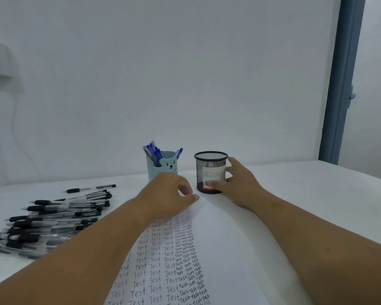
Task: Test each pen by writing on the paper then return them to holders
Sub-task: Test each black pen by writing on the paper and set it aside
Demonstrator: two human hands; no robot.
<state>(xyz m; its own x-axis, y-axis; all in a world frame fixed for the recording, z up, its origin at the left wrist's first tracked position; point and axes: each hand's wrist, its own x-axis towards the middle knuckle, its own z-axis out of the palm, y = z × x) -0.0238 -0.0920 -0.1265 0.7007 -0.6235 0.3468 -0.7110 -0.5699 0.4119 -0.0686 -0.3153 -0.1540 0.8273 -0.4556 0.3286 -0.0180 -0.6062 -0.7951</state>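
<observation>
A white paper [220,249] covered with columns of the word "Test" lies in front of me. My left hand [169,194] rests on the paper's far end with fingers curled, holding no pen that I can see. My right hand [240,183] grips the side of a black mesh holder [209,166], which looks empty from here. To its left stands a light blue bear-face holder [165,168] with several blue pens [154,153] in it. A pile of black pens [57,219] lies on the table at the left.
The white table [317,194] runs to a pale wall at the back. A blue-grey door frame [343,84] stands at the right. A white wall fitting with a cable [0,62] hangs at the far left.
</observation>
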